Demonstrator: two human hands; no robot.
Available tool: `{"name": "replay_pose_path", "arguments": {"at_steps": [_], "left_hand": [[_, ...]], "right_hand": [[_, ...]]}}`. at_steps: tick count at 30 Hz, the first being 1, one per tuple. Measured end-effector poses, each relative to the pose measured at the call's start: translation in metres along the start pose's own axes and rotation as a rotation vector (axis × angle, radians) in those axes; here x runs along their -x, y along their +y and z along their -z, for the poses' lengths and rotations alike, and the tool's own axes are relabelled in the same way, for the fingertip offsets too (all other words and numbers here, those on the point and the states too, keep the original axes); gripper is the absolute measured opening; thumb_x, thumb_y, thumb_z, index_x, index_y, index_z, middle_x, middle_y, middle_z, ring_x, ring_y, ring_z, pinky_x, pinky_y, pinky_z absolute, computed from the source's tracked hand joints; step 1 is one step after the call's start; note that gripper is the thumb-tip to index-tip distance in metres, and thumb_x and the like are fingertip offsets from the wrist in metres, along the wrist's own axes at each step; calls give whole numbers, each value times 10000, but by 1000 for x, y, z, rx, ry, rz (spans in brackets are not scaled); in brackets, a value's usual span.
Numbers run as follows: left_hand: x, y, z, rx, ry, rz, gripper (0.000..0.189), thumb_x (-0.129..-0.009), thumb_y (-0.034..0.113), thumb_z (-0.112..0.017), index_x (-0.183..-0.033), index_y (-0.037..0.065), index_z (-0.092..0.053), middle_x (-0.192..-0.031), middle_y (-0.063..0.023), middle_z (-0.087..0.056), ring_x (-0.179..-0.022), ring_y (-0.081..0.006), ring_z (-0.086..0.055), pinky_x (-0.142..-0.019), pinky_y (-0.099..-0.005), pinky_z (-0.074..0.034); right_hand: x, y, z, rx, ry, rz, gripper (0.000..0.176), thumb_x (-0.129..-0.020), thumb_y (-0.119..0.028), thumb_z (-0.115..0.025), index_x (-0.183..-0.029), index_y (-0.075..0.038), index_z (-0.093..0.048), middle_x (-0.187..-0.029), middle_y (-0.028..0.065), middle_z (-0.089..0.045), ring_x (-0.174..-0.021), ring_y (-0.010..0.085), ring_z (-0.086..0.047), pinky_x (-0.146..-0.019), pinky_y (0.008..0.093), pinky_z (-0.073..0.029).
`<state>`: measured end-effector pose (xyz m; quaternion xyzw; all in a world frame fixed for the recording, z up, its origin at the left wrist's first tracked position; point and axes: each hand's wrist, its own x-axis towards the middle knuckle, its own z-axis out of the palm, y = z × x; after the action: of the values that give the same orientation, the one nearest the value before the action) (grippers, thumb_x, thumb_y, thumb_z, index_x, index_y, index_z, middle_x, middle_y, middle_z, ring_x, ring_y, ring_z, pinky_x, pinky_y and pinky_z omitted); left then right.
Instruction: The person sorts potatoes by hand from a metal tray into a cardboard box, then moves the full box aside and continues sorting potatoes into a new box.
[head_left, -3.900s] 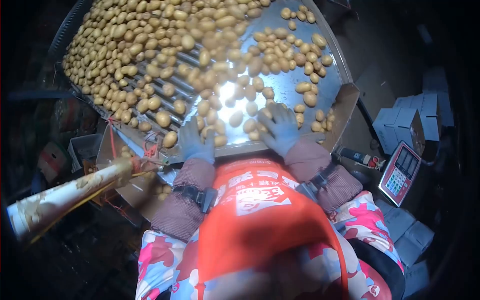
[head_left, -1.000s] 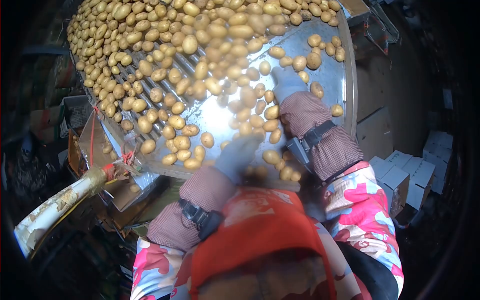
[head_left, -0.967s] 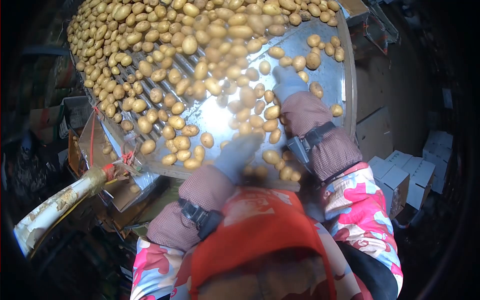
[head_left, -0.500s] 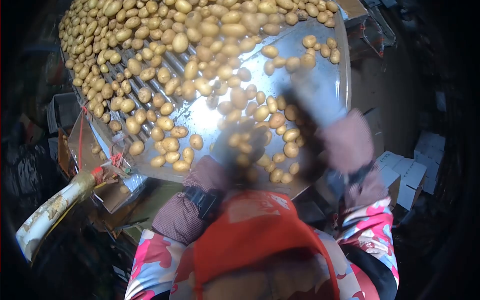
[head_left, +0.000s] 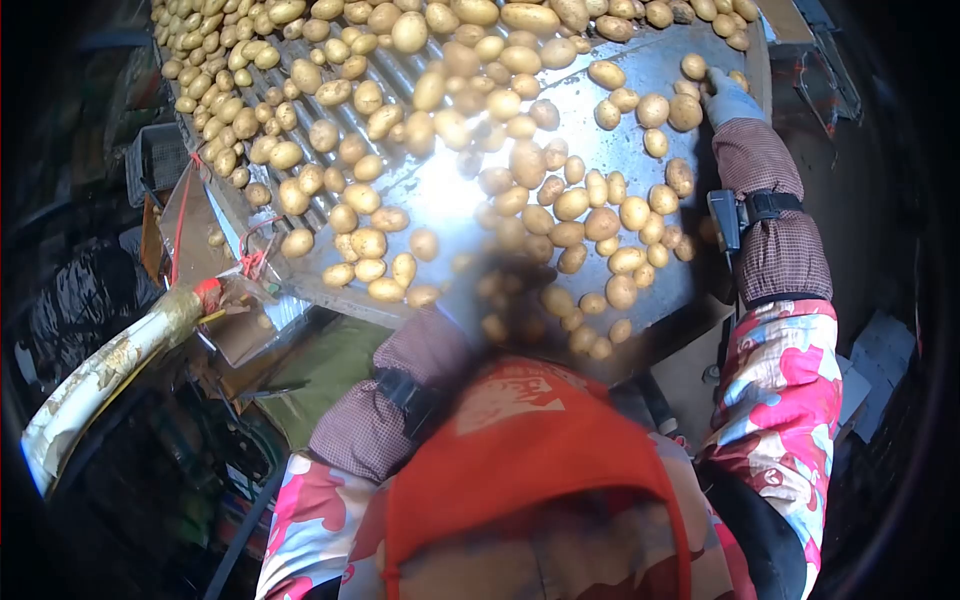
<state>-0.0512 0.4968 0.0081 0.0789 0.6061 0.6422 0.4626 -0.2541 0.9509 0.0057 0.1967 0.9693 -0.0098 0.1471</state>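
Many potatoes (head_left: pixel 570 205) lie on a metal sorting tray (head_left: pixel 385 190). At the tray's upper right, my right hand (head_left: pixel 732 98) in a pale blue glove reaches beside a few potatoes (head_left: pixel 685 112). Its fingers look stretched out and apart, and no potato shows in its grasp. My left hand (head_left: pixel 470 302), also gloved, is low over the front edge of the tray, close to a loose group of potatoes (head_left: pixel 590 302). It is blurred and dark, so its fingers and anything in them cannot be made out.
A thick heap of potatoes (head_left: pixel 215 75) covers the slatted rollers (head_left: pixel 400 75) at the upper left. Below the tray's left corner juts a worn white pipe (head_left: pixel 110 375) with red tape. Cardboard (head_left: pixel 225 270) hangs beside it, and white boxes (head_left: pixel 880 370) stand at right.
My right hand has moved up and right, from the middle of the tray to its far right side. My left hand stays low at the front. The whole view has shifted slightly.
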Motion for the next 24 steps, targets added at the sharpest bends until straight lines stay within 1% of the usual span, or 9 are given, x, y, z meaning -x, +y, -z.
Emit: {"name": "replay_pose_path", "arguments": {"at_steps": [3,7,9,12,14,18,20,22,24], "left_hand": [[7,13,-4,476,17,139,473,-1002,371,-554,-1376,81,-556,-1299,-98,-626,-1145,-261,-641,-990,-436,-542],[16,-7,7,795,76,140,423,-1022,275,-512,-1396,79,-531,-1342,-98,-604,-1181,-244,-615,-1008,-422,-517],[17,-13,11,947,66,98,432,-1036,290,-488,-1410,76,-512,-1356,-100,-586,-1197,-246,-598,-1018,-425,-505],[15,-16,18,1098,-7,12,447,-1055,312,-453,-1432,73,-483,-1378,-103,-559,-1220,-250,-572,-1034,-430,-488],[13,-20,23,1141,-79,-70,457,-1068,326,-429,-1446,71,-464,-1393,-105,-540,-1236,-252,-555,-1044,-433,-477],[12,-49,36,1179,-239,-223,480,-1095,355,-382,-1475,66,-425,-1422,-109,-504,-1268,-257,-520,-1064,-439,-454],[19,-74,43,1286,-284,-237,487,-1096,375,-375,-1463,63,-446,-1390,-124,-520,-1258,-265,-522,-1063,-440,-459],[32,-84,52,1181,-84,-131,497,-1095,393,-373,-1456,63,-459,-1353,-135,-533,-1249,-273,-524,-1064,-438,-462],[57,-24,38,1137,111,76,507,-1091,405,-376,-1461,69,-456,-1366,-145,-528,-1260,-281,-519,-1092,-438,-439]], "right_hand": [[16,6,-12,88,29,163,381,-989,-225,-560,-1370,-232,-562,-1324,189,-637,-1262,397,-589,-1030,457,-489],[94,-19,5,-520,142,-29,387,-945,-255,-661,-1291,-85,-622,-1219,159,-695,-1104,309,-689,-946,378,-531],[170,-75,36,-1121,34,-232,403,-914,-240,-703,-1250,-25,-646,-1109,113,-704,-990,241,-691,-908,354,-533],[243,-105,11,-980,-138,411,404,-927,-233,-691,-1262,-12,-645,-1033,85,-682,-907,186,-676,-820,321,-547],[254,-124,-3,-886,-135,575,394,-920,-256,-690,-1242,-30,-658,-1073,108,-683,-951,224,-673,-847,345,-537],[214,-157,-18,-484,-51,236,383,-933,-327,-644,-1239,-99,-668,-1099,158,-708,-1009,297,-693,-878,445,-536],[192,-169,-32,-156,-48,254,367,-932,-346,-627,-1221,-124,-674,-1128,184,-709,-1035,354,-690,-890,477,-535],[179,-190,-28,-36,-70,228,351,-933,-349,-613,-1205,-139,-680,-1139,197,-705,-1052,389,-678,-902,493,-534],[179,-196,-5,-60,-191,183,338,-934,-340,-611,-1200,-146,-687,-1156,195,-701,-1085,381,-671,-927,484,-534]]}}
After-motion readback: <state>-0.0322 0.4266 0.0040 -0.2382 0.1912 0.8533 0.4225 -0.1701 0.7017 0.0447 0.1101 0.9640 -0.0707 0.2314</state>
